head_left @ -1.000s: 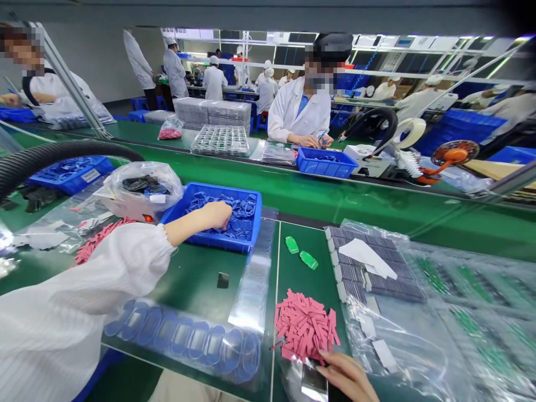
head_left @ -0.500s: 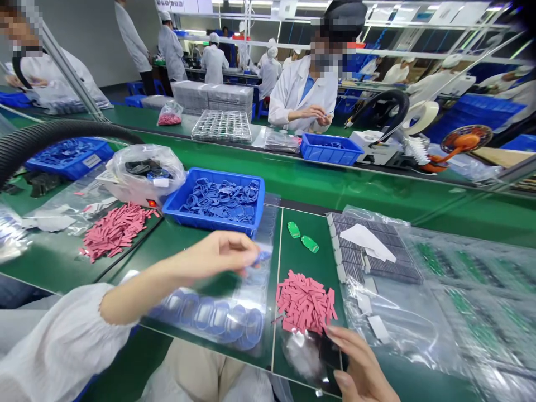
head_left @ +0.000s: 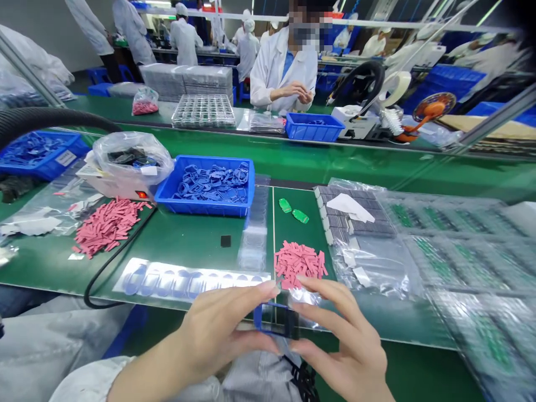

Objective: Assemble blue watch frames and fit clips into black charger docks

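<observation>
Blue frame (head_left: 258, 317) is held up at the near edge of the green bench (head_left: 196, 237), its left end being pinched between the thumb and fingers of the left hand (head_left: 218, 324). A dark panel (head_left: 291, 324) at the right end is gripped likewise by the thumb and fingertips of the right hand (head_left: 345, 329); whether the panel is seated in the frame cannot be told. Just beyond the right fingers, a heap of pink strips (head_left: 299, 261) is noted, with crumpled clear film partly hidden at its near side. Beyond the left hand, a clear sheet with a row of blue-edged ovals (head_left: 188, 282) is laid along the bench edge. Farther in, a small dark square (head_left: 225, 241) is found lying flat, near a clear plastic strip (head_left: 253, 240). Behind these, a blue bin (head_left: 205, 208) is filled with blue parts (head_left: 213, 181). To its right, two green boards (head_left: 292, 210) are placed close together, and rows of grey pieces (head_left: 368, 228) are topped by a white paper (head_left: 349, 207). At the left, a second pink heap (head_left: 109, 223) is bordered by a black cable (head_left: 125, 254). Across the bench, a white coat (head_left: 268, 67) is worn by a seated co-worker.
</observation>
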